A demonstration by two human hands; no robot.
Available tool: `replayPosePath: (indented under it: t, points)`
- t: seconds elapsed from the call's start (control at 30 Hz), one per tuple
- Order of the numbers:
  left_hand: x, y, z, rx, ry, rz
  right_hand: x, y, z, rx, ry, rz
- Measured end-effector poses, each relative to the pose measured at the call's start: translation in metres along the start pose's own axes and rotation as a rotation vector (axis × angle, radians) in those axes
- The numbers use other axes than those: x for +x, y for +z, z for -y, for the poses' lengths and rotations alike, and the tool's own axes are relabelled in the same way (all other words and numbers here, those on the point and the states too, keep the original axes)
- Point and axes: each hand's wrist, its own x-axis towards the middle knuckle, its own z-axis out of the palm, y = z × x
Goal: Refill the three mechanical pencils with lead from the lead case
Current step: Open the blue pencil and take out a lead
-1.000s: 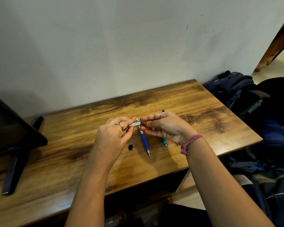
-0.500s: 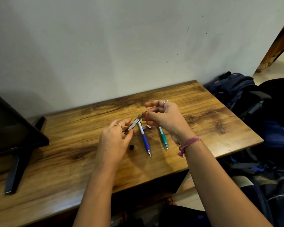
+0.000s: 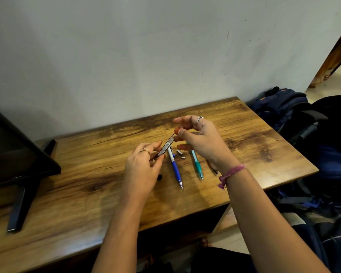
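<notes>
The lead case is tilted, its open top end up and to the right, above the surface. The left hand has its grip closed on the case's lower end, thumb and fingers around it. The right hand sits just above and right of the case's top, thumb and forefinger pinched together at the mouth; a thin dark line, seemingly a lead, runs from the case up into that pinch, though it is too fine to be sure. The other right fingers are spread and curled, one wearing a ring.

Below the case, 3 pencils lie on the surface, tips pointing toward the person. The blue pencil is nearest the left hand, the teal pencil is to its right, partly under the right hand, and a dark pencil shows only its tip beside the right wrist. Between blue and teal lie 2 small caps. A small black cap rests near the left hand's heel.

A pink band is tied on the right wrist. A dark monitor on a stand fills the surface's left end. Bags are piled to the right of the surface.
</notes>
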Motion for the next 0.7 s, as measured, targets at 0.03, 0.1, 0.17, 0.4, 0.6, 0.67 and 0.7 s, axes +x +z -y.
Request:
replayPosePath:
  t: [0.03,0.1,0.17,0.4,0.6,0.67,0.7]
  points:
    - [0.0,0.0,0.0,-0.009,-0.002,-0.002,0.0,0.001,0.0,-0.013,-0.012,0.006]
    - [0.0,0.001,0.001,-0.055,-0.014,-0.005,0.0,0.002,0.0,-0.028,-0.022,0.015]
    - [-0.001,0.002,0.001,-0.122,-0.035,-0.009,0.001,0.002,-0.001,-0.042,-0.023,0.025]
    - [-0.001,0.008,-0.002,-0.494,-0.221,0.087,-0.002,0.008,0.0,-0.051,-0.034,0.083]
    - [0.001,0.018,-0.01,-0.727,-0.314,-0.028,-0.002,0.014,0.0,-0.067,-0.049,0.077]
    - [0.001,0.02,-0.01,-0.755,-0.34,-0.061,-0.002,0.014,-0.001,-0.067,-0.051,0.076]
    - [0.001,0.02,-0.01,-0.764,-0.348,-0.079,-0.002,0.014,-0.001,-0.065,-0.052,0.077]
